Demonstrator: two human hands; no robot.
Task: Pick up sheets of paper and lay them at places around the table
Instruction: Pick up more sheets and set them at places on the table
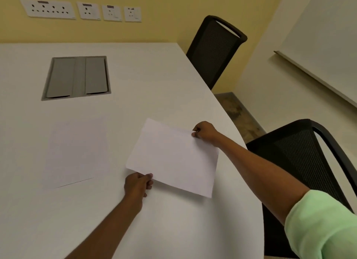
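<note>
both hands hold one white sheet of paper (172, 158) over the near right part of the white table (154, 75), close to its curved right edge. the left hand (138, 185) pinches the sheet's near left edge between thumb and fingers, and the right hand (204, 132) pinches its far right corner the same way, fingers pressed together on the paper. the sheet looks slightly lifted, its near edge casting a thin shadow, so it seems to be either on its way down or just coming up; which one cannot be told. a second sheet (77, 152) already lies flat on the table to the left, well apart from both hands, so at least one place looks served. the held sheet is not yet released. the two black mesh chairs, a near one (301, 162) and a far one (212, 50), stand along the right side and suggest seats that may want paper; no further stack of sheets is in view, so how many remain cannot be judged.
</note>
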